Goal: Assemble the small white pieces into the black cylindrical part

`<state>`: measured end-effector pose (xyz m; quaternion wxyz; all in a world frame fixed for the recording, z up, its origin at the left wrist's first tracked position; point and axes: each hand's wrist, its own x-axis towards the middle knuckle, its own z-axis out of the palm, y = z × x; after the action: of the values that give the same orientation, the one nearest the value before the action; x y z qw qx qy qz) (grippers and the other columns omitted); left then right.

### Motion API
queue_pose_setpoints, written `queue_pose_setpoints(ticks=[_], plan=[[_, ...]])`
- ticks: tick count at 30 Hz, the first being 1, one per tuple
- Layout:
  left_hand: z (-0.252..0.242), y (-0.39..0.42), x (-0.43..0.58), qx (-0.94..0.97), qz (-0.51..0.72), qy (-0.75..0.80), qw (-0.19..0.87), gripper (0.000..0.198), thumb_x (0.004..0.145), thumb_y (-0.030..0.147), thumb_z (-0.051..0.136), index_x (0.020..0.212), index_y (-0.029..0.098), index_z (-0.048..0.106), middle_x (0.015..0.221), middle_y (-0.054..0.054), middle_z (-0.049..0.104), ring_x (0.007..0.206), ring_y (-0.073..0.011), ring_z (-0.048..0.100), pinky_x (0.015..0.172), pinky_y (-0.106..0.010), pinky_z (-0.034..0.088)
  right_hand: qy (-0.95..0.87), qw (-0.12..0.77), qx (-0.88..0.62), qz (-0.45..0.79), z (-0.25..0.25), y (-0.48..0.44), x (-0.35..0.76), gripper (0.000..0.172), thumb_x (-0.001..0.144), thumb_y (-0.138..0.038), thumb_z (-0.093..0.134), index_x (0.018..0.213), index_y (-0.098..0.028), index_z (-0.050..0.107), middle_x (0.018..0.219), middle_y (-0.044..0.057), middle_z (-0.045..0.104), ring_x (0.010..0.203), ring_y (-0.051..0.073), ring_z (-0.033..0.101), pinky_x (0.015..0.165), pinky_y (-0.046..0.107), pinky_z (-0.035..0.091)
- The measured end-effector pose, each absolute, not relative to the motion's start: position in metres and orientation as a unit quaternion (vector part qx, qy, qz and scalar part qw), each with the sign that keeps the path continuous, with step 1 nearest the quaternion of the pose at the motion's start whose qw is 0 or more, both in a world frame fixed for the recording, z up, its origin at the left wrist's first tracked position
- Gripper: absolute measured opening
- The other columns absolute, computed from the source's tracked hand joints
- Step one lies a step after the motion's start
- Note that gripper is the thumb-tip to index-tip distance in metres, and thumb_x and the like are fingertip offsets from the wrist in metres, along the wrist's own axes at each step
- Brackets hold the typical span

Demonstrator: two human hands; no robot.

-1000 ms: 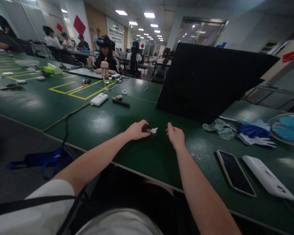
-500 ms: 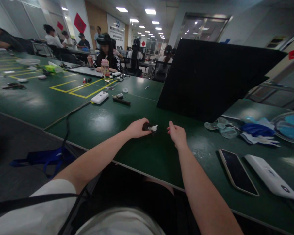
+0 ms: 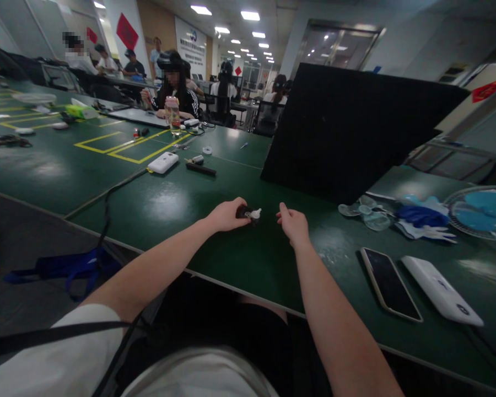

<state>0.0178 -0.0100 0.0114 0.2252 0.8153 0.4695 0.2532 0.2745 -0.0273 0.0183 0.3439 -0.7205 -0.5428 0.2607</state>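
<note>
Left hand point(image 3: 227, 215) closed around small dark part point(image 3: 244, 212) with white tip point(image 3: 256, 212), pinned on green surface point(image 3: 182, 204) (near front edge). Right hand point(image 3: 292, 224) just beside, loosely curled, empty. Best: keep part steady, bring right fingers squarely onto tip

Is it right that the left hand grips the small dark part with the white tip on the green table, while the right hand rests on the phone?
Not quite. In the head view the right hand is beside the small dark part, not on the phone, which lies untouched further right. The left hand does grip the part on the green table.
</note>
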Motion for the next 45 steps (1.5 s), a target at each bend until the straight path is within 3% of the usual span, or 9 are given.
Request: queue_pose_setpoints(ticks=[5,8,12,17,21,26,33,39,45], plan=[[0.014,-0.006,-0.021,0.771,0.246,0.564,0.163,0.046,0.079,0.044,0.071,0.119,0.024,0.057,0.104,-0.007,0.072,0.092,-0.0253,0.069,0.08,-0.036,0.054,-0.558,0.338,-0.713,0.258,0.019,-0.029,0.272,0.057,0.093,-0.069,0.043,0.088,-0.02,0.072,0.088,0.01,0.074,0.081,0.023,0.067,0.066,0.033,0.048],[0.02,-0.006,-0.066,0.748,0.248,0.614,0.049,0.042,0.079,0.037,0.069,0.118,0.023,0.059,0.113,-0.011,0.068,0.105,-0.0299,0.065,0.094,-0.042,0.05,-0.56,0.344,-0.71,0.254,0.02,-0.03,0.271,0.056,0.093,-0.068,0.044,0.087,-0.02,0.072,0.086,0.009,0.074,0.079,0.022,0.067,0.067,0.033,0.047],[0.027,-0.011,-0.12,0.754,0.236,0.609,-0.069,0.042,0.077,0.028,0.066,0.118,0.023,0.061,0.118,-0.012,0.063,0.119,-0.0355,0.055,0.117,-0.059,0.025,-0.552,0.358,-0.703,0.269,0.022,-0.03,0.273,0.053,0.093,-0.067,0.045,0.088,-0.021,0.071,0.088,0.01,0.074,0.078,0.023,0.067,0.067,0.034,0.049],[0.028,-0.016,-0.154,0.799,0.22,0.554,-0.08,0.039,0.074,0.02,0.063,0.113,0.029,0.066,0.113,-0.01,0.063,0.118,-0.0366,0.054,0.12,-0.067,0.007,-0.554,0.348,-0.706,0.269,0.02,-0.027,0.275,0.05,0.095,-0.063,0.046,0.087,-0.021,0.072,0.088,0.01,0.073,0.079,0.024,0.067,0.068,0.036,0.049],[0.02,-0.006,-0.171,0.716,0.291,0.627,-0.092,0.04,0.077,0.024,0.063,0.117,0.025,0.062,0.119,-0.012,0.062,0.123,-0.0358,0.053,0.117,-0.064,0.023,-0.559,0.335,-0.709,0.269,0.019,-0.025,0.275,0.049,0.094,-0.062,0.047,0.09,-0.02,0.072,0.089,0.01,0.074,0.077,0.024,0.067,0.068,0.037,0.049],[0.005,0.023,-0.169,0.566,0.46,0.682,0.055,0.047,0.087,0.029,0.06,0.132,0.017,0.047,0.13,-0.016,0.06,0.111,-0.0248,0.063,0.095,-0.04,0.053,-0.562,0.332,-0.707,0.275,0.02,-0.026,0.275,0.05,0.094,-0.064,0.048,0.09,-0.02,0.073,0.09,0.01,0.074,0.079,0.024,0.067,0.067,0.037,0.048],[-0.001,0.05,-0.09,0.572,0.468,0.63,0.237,0.048,0.093,0.039,0.061,0.133,0.018,0.045,0.124,-0.013,0.068,0.104,-0.0197,0.069,0.088,-0.033,0.056,-0.558,0.365,-0.698,0.262,0.023,-0.028,0.273,0.061,0.095,-0.07,0.038,0.087,-0.02,0.072,0.085,0.01,0.073,0.079,0.024,0.067,0.069,0.035,0.048],[0.002,0.031,0.015,0.756,0.273,0.568,0.174,0.052,0.092,0.045,0.061,0.134,0.019,0.044,0.12,-0.017,0.07,0.107,-0.03,0.07,0.09,-0.041,0.054,-0.54,0.428,-0.701,0.184,0.029,-0.031,0.28,0.074,0.093,-0.078,0.026,0.082,-0.02,0.07,0.079,0.01,0.072,0.076,0.024,0.067,0.069,0.036,0.046],[0.007,-0.015,0.113,0.856,0.2,0.444,0.173,0.051,0.097,0.044,0.052,0.138,0.019,0.037,0.118,-0.015,0.07,0.103,-0.0282,0.071,0.084,-0.039,0.056,-0.459,0.506,-0.709,0.175,0.02,-0.019,0.295,0.079,0.09,-0.082,0.023,0.088,-0.021,0.072,0.097,0.014,0.074,0.093,0.029,0.067,0.078,0.038,0.047]])
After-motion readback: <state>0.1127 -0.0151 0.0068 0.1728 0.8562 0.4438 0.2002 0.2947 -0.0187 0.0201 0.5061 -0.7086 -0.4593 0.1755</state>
